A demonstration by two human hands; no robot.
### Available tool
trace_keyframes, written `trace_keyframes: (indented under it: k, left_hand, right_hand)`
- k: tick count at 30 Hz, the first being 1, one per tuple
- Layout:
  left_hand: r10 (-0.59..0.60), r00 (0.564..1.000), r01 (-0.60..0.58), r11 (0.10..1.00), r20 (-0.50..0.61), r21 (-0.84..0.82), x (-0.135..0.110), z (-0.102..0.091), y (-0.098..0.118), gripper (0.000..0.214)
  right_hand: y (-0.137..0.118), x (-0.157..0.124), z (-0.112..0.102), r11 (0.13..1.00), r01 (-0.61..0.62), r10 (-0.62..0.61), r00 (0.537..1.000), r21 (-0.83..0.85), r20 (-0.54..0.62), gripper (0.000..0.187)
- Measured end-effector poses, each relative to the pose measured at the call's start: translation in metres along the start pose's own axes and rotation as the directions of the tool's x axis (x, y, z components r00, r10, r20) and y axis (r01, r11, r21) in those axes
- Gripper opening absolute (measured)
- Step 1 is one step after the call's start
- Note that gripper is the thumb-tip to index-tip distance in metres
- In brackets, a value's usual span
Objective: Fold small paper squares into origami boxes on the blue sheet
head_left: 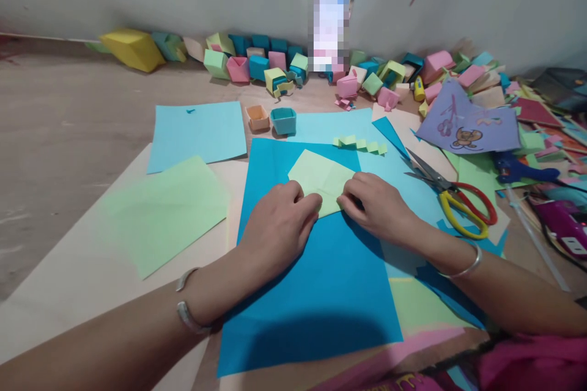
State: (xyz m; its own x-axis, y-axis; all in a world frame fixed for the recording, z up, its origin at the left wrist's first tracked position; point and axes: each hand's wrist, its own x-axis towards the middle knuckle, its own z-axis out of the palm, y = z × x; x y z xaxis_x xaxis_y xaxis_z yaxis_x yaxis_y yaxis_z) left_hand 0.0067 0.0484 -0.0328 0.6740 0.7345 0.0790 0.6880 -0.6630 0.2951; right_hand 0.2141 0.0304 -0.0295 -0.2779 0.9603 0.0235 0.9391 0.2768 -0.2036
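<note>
A small light green paper (318, 177), partly folded, lies on a large blue sheet (316, 281) in the middle of the floor. My left hand (279, 223) has its fingers curled and pressed onto the paper's near left edge. My right hand (373, 204) pinches the near right edge of the same paper. Both wrists wear silver bangles. The fingertips of the two hands almost meet over the fold.
A larger green sheet (167, 211) and a light blue sheet (197, 131) lie to the left. Scissors with red and yellow handles (458, 201) rest to the right. Two small paper boxes (270, 119) stand behind, and several folded paper boxes line the wall (257, 61).
</note>
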Motion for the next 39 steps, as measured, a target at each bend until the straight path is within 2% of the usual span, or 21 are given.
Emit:
trace_keyframes:
  k: [5,13,24,26,28,31,33,35,39]
  left_hand:
    - [0.005,1.000,-0.005,1.000,0.001,-0.009,-0.001,0.002,-0.002,0.027]
    - [-0.002,1.000,0.003,1.000,0.019,-0.019,0.001,0.001,-0.002,0.025]
    - [0.006,0.999,-0.007,1.000,0.037,0.010,0.004,-0.001,-0.001,0.025]
    - [0.004,0.999,-0.004,1.000,0.035,0.007,0.004,-0.001,-0.001,0.025]
    - [0.005,0.999,-0.005,1.000,0.032,0.000,0.004,-0.001,-0.002,0.025]
    - [0.005,1.000,-0.005,1.000,0.030,-0.017,0.003,-0.001,-0.002,0.026]
    - [0.002,1.000,-0.001,1.000,0.030,-0.030,0.003,-0.001,-0.003,0.027]
    - [-0.002,1.000,0.003,0.999,0.027,-0.036,0.003,-0.001,-0.002,0.028]
    - [0.001,1.000,0.000,1.000,0.024,-0.030,0.003,-0.001,-0.001,0.027]
  right_hand:
    - [0.000,-0.001,0.002,0.995,0.047,-0.048,0.999,-0.083,-0.016,0.025]
    - [-0.010,-0.003,0.007,0.956,0.075,-0.114,0.986,-0.282,-0.122,0.024]
    - [-0.010,-0.005,0.007,0.949,0.050,-0.107,0.980,-0.312,-0.170,0.015]
    - [-0.008,-0.006,0.006,0.944,0.091,-0.152,0.973,-0.316,-0.172,0.016]
    - [-0.006,-0.007,0.004,0.924,0.188,-0.252,0.955,-0.334,-0.158,0.021]
    - [-0.007,-0.011,0.000,0.852,0.383,-0.443,0.890,-0.357,-0.104,0.024]
    - [-0.011,-0.016,-0.002,0.801,0.468,-0.525,0.849,-0.373,-0.062,0.022]
    - [-0.014,-0.022,-0.002,0.779,0.484,-0.540,0.841,-0.399,-0.036,0.021]
    - [-0.015,-0.036,-0.001,0.779,0.418,-0.477,0.879,-0.468,-0.008,0.022]
